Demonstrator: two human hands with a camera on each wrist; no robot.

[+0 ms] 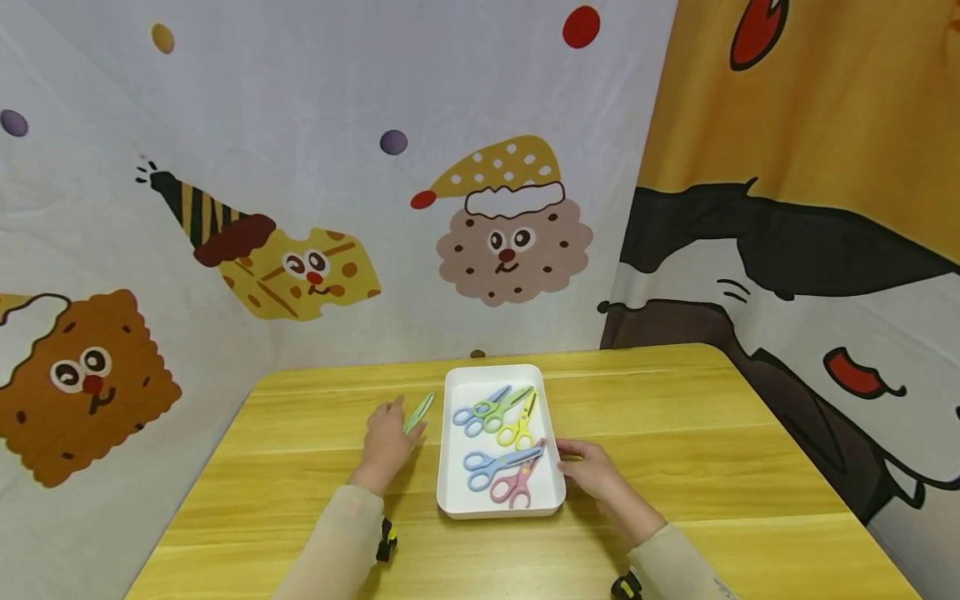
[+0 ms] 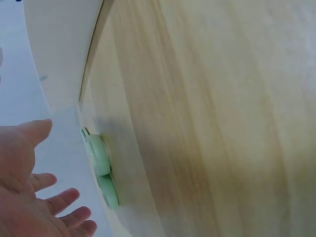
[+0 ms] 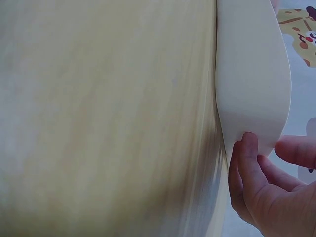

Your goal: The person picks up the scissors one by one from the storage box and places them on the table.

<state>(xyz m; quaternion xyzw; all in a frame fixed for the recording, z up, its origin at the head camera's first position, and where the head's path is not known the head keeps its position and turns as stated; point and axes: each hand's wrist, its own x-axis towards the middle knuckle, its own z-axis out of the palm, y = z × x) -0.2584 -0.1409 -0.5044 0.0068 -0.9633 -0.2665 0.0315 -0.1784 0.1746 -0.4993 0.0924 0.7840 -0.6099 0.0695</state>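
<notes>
Right hand grips the tray edge (left hand by green scissors).

In the left wrist view the left hand runs off the lower left corner, and the green scissors show only blurred handles. At lower right of the right wrist view, the right hand is cut off, and the white tray shows only its outer wall.

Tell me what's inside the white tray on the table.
The white tray holds five small scissors: two blue, one green, one yellow, one pink. They overlap, so parts of the blades and the tray floor beneath are hidden.
</notes>
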